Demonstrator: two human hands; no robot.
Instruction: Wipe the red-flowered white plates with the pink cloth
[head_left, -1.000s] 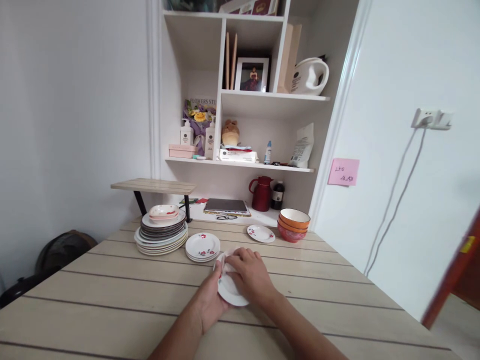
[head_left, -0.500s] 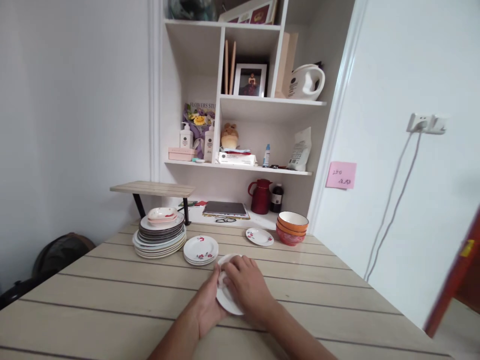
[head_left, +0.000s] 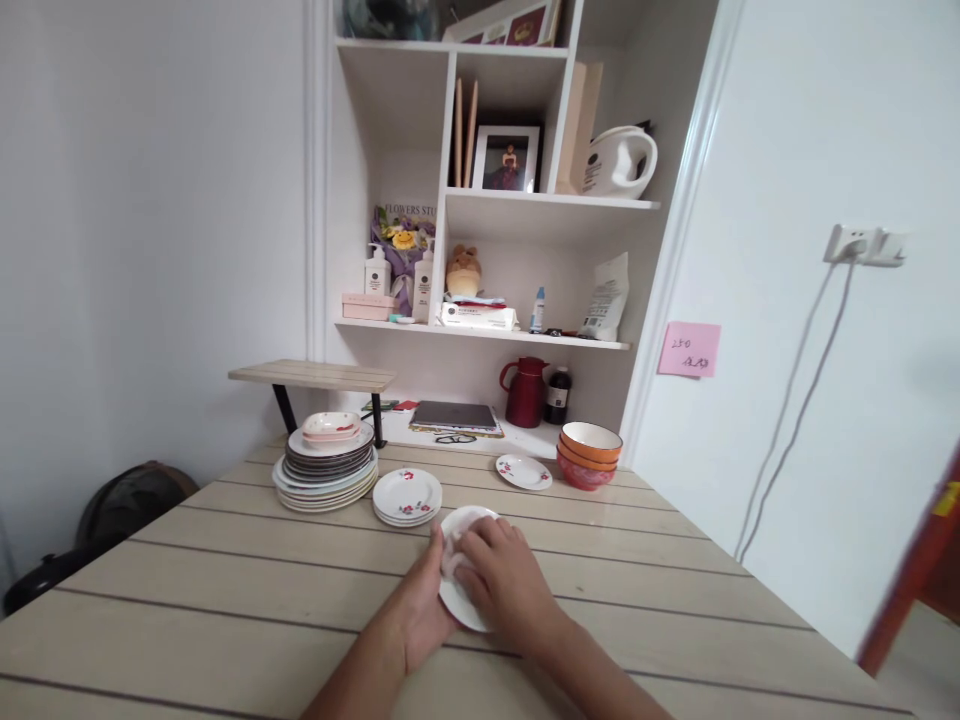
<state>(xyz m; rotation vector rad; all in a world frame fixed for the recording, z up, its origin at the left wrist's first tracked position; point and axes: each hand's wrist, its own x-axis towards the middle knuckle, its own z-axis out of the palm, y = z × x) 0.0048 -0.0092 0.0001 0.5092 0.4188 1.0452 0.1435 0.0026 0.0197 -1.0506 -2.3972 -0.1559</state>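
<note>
Now I seem to be wiping, left hand (head_left: 420, 602) pinching the plate (head_left: 457, 602), right hand (head_left: 507, 572) curled on a white cloth (head_left: 451, 557), so I must hold steady.

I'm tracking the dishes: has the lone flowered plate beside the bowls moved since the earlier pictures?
No. Judged against the table and the stacked bowls, the lone flowered plate lies where it did.
</note>
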